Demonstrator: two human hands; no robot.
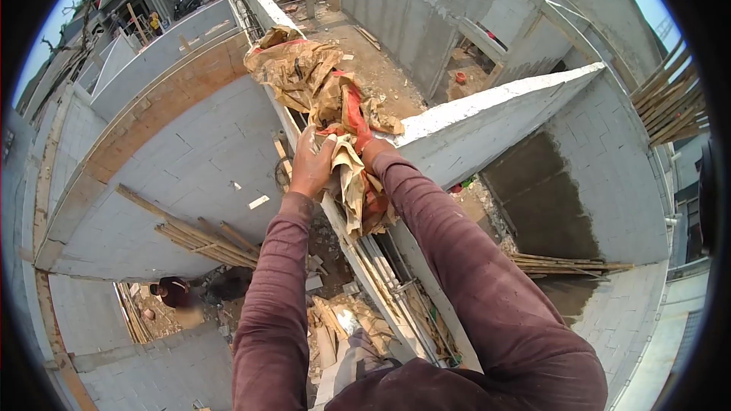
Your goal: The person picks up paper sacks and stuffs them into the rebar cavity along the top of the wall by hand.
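Crumpled brown paper sacks (301, 68) with red patches lie bunched along the top of a narrow wall in front of me. My right hand (375, 151) is closed on a red and brown part of the sacks, its fingertips hidden in the folds. A torn, pale flap of paper (350, 183) hangs down between my forearms. At the near left edge of the sacks is my left hand (311, 166), its thumb spread from its stretched fingers; it seems to touch the paper.
A white-topped wall (502, 103) branches off to the right. Below on the left, bamboo poles (202, 240) lean by a block wall, and a person (175, 293) is on the rubble-strewn ground. Long strips and pipes (392, 278) fill the gap beneath me.
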